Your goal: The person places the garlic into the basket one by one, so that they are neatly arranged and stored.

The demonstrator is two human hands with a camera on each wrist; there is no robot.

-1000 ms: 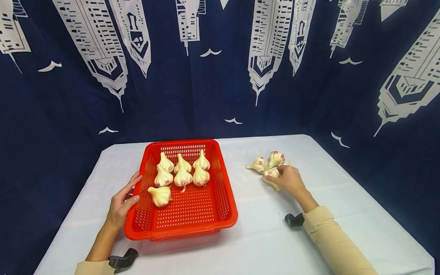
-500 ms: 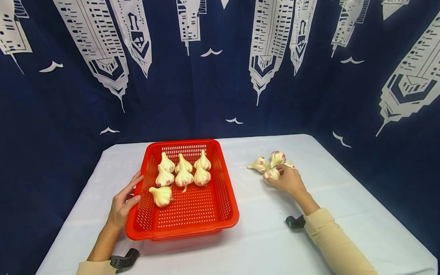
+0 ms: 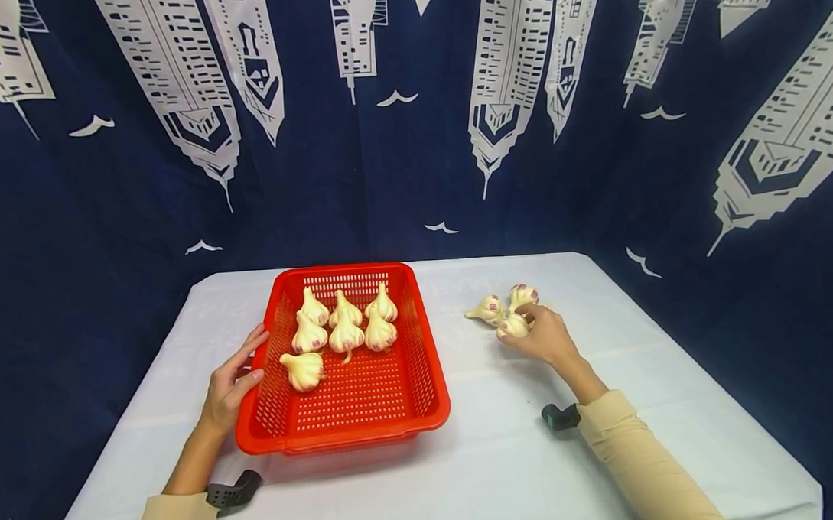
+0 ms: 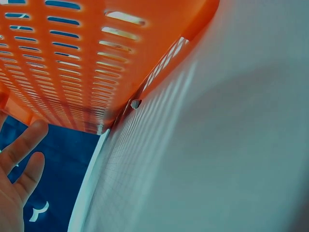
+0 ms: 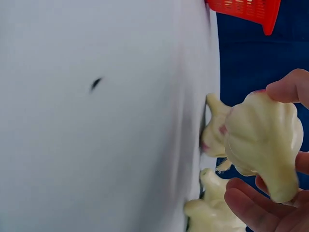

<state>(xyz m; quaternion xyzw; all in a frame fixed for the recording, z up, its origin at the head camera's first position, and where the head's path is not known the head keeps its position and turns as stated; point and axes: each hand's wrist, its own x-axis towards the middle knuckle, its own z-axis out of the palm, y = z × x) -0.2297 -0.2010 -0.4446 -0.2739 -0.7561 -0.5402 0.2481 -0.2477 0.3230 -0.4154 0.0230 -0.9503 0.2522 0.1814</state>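
Observation:
My right hand (image 3: 547, 336) pinches a cream garlic bulb (image 3: 512, 326) at the right of the table. In the right wrist view the held garlic bulb (image 5: 263, 133) is tilted with its stem low, thumb and fingers around it. Beside it lie a left garlic bulb (image 3: 488, 309) and a back garlic bulb (image 3: 523, 295). My left hand (image 3: 225, 391) rests against the left side of a red perforated basket (image 3: 434, 382), thumb on the rim. Its fingers look fairly straight in the left wrist view. Several garlic bulbs (image 3: 346, 335) stand in the basket's back part; another garlic bulb (image 3: 303, 371) lies nearer its left wall.
A white cloth covers the table (image 3: 492, 449). Behind it hangs a dark blue curtain (image 3: 386, 177) printed with white buildings. Black wrist cameras sit under both wrists, the left camera (image 3: 233, 490) close to the basket's front left corner.
The garlic bulb at my right fingertips has turned, so its stem no longer points toward the front. My right hand has shifted slightly. The left hand and basket stay in place.

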